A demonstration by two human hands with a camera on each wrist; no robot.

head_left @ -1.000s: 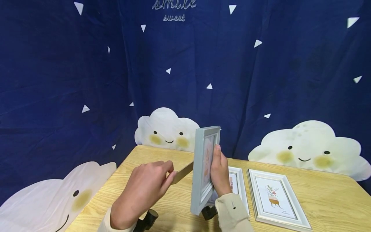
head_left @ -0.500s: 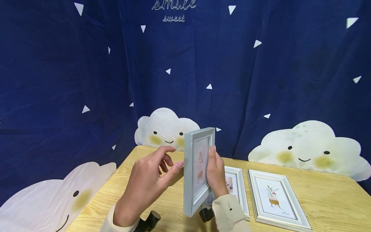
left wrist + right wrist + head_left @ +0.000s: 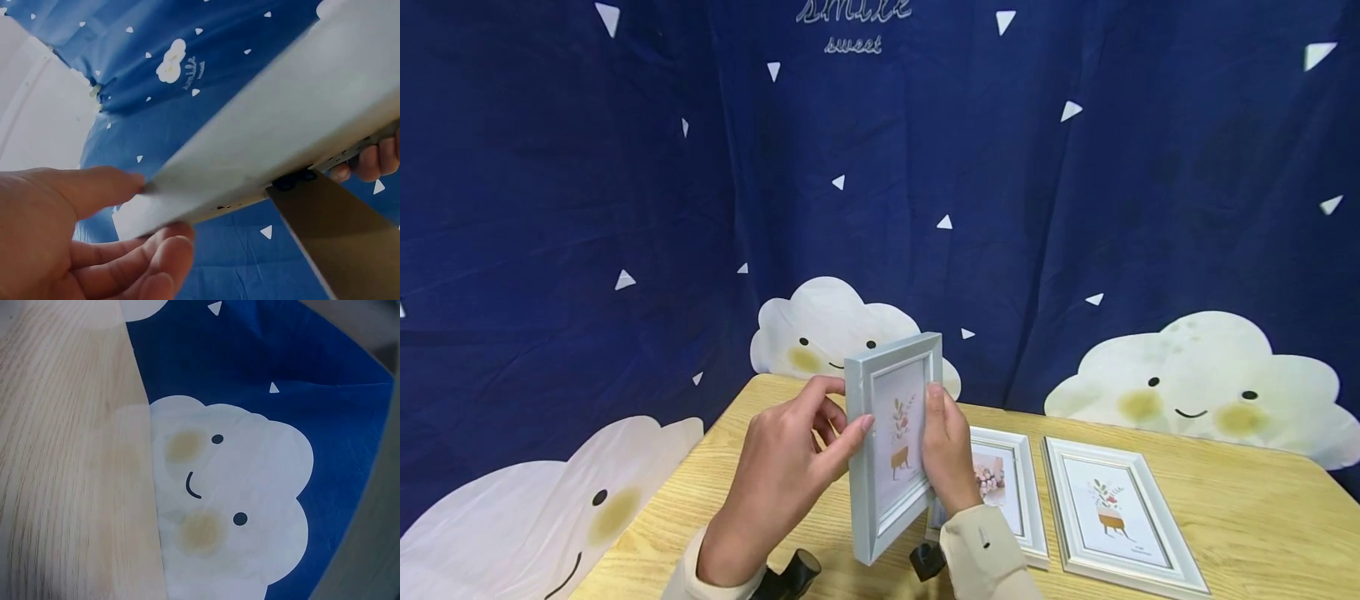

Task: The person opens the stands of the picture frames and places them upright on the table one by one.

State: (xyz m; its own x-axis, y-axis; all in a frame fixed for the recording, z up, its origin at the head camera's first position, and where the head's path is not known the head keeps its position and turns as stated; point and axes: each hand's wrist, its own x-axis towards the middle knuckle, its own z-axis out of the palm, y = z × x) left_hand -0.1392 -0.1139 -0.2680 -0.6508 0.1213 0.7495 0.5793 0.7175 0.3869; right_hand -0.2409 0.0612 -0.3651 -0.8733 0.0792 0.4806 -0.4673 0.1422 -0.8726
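Note:
A pale blue-grey picture frame [image 3: 898, 433] is held upright above the table, its flower-vase print turned partly toward me. My right hand [image 3: 953, 454] grips its right side, thumb on the front and fingers behind. At the left edge, my left hand [image 3: 786, 471] pinches the frame; in the left wrist view its thumb and fingers lie on opposite sides of the frame's end. That view also shows a brown stand flap [image 3: 340, 231] folded out from the back, with fingertips of the right hand [image 3: 378, 159] beyond it. The right wrist view shows neither hand clearly.
On the wooden table [image 3: 1262, 517] lie two white picture frames: one with a pink flower photo [image 3: 1003, 479], partly behind the right hand, and one with a vase print [image 3: 1112, 512] farther right. A dark blue curtain [image 3: 880, 167] with clouds stands behind.
The left hand has let go of the brown stand flap and now pinches the frame's left edge. With the right hand, the frame has shifted left and turned its front more toward me.

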